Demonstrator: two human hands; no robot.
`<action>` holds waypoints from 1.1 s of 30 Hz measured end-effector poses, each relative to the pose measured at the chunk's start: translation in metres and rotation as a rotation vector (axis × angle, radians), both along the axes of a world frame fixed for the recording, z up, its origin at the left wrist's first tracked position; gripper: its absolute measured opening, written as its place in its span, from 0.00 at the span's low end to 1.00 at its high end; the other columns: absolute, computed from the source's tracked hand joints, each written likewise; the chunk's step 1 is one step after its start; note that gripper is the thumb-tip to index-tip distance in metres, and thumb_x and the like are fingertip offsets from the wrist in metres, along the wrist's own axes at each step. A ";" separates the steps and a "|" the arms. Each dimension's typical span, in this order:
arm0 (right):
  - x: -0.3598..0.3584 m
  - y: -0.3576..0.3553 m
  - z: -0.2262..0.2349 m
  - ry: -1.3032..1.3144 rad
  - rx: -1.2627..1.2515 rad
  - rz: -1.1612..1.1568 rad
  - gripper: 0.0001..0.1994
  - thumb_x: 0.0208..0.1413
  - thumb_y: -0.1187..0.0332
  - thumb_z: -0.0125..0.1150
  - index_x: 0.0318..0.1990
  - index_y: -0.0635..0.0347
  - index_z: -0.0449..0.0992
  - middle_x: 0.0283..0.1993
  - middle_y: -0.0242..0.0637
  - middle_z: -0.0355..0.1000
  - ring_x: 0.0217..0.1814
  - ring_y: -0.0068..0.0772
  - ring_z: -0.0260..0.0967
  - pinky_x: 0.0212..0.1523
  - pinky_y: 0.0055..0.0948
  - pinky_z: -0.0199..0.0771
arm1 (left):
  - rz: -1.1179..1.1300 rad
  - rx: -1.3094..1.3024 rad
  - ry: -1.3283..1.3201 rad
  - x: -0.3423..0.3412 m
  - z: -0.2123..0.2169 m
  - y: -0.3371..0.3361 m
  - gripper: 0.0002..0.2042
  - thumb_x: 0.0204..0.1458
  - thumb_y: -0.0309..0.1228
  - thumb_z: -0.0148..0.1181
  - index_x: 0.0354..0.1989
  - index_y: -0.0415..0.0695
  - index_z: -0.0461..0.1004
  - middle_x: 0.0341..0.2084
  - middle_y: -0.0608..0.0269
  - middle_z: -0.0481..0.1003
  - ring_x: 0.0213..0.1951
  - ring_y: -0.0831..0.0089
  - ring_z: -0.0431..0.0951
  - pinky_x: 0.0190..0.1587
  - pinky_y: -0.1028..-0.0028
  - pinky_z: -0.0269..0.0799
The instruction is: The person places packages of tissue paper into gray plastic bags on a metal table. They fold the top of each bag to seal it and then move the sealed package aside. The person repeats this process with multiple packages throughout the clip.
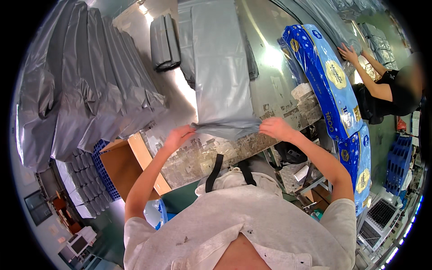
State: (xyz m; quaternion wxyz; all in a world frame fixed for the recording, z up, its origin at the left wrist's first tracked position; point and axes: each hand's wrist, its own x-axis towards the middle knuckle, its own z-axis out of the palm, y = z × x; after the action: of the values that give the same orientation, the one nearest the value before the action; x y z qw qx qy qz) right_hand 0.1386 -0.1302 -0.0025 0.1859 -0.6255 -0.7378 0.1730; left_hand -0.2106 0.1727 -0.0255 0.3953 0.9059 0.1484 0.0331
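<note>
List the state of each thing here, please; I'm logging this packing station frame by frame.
grey plastic bag: flat on the metal table, near edge bunched and gripped at both corners.
left hand: closed on the bag's left corner.
right hand: closed on the bag's right corner.
filled grey bags: stacked overlapping at left.
folded grey bags: small pile, untouched.
blue packages: lying along the table's right edge.
co-worker's hand: pressed on grey bags.

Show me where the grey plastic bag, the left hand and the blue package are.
grey plastic bag (220,67), head view, middle of its flat surface.
left hand (179,136), head view, back of the hand.
blue package (324,76), head view, upper face.
</note>
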 end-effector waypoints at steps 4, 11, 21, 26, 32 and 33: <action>0.025 0.015 0.016 0.269 -0.173 -0.396 0.09 0.57 0.64 0.62 0.35 0.60 0.78 0.33 0.36 0.77 0.33 0.39 0.73 0.36 0.31 0.73 | 0.236 -0.179 0.106 0.021 0.015 0.018 0.08 0.57 0.32 0.60 0.41 0.41 0.76 0.32 0.55 0.80 0.37 0.64 0.81 0.41 0.72 0.73; 0.037 0.032 -0.032 0.579 -0.220 -0.635 0.10 0.60 0.67 0.59 0.40 0.66 0.78 0.32 0.33 0.76 0.33 0.22 0.70 0.34 0.28 0.69 | 0.287 -0.320 0.002 0.046 -0.013 0.030 0.08 0.60 0.32 0.56 0.40 0.39 0.73 0.28 0.67 0.75 0.36 0.81 0.72 0.41 0.77 0.67; -0.012 0.020 -0.048 1.333 -0.126 -1.276 0.19 0.57 0.67 0.64 0.54 0.64 0.72 0.44 0.31 0.74 0.49 0.22 0.69 0.51 0.23 0.65 | 0.671 -0.987 -0.365 0.035 -0.062 -0.038 0.22 0.58 0.23 0.57 0.61 0.40 0.63 0.47 0.64 0.72 0.47 0.75 0.71 0.52 0.77 0.65; -0.042 0.004 -0.063 1.204 -0.018 -1.015 0.19 0.58 0.64 0.64 0.54 0.63 0.73 0.47 0.28 0.73 0.50 0.20 0.67 0.51 0.24 0.65 | 0.799 -1.199 -0.527 0.038 -0.064 -0.049 0.28 0.57 0.19 0.56 0.67 0.41 0.57 0.48 0.60 0.72 0.49 0.74 0.71 0.54 0.74 0.66; -0.045 0.010 -0.113 1.512 0.036 -1.160 0.16 0.63 0.60 0.59 0.49 0.63 0.76 0.44 0.28 0.75 0.45 0.17 0.68 0.45 0.25 0.65 | 0.820 -1.352 -0.600 0.025 -0.101 -0.034 0.11 0.60 0.24 0.55 0.51 0.41 0.69 0.40 0.63 0.75 0.43 0.75 0.73 0.48 0.74 0.69; -0.047 0.014 -0.121 1.537 0.082 -1.220 0.16 0.64 0.59 0.57 0.49 0.63 0.76 0.44 0.28 0.75 0.45 0.17 0.68 0.44 0.25 0.65 | 0.823 -1.381 -0.634 0.036 -0.094 -0.035 0.08 0.61 0.25 0.55 0.47 0.42 0.70 0.38 0.64 0.75 0.41 0.75 0.74 0.47 0.75 0.70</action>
State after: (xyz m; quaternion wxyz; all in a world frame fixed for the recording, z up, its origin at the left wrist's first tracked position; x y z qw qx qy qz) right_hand 0.0917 -0.1159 -0.1233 0.6946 -0.6093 0.0283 0.3814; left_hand -0.1746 0.1378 -0.1197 0.8367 0.2849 0.3343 0.3271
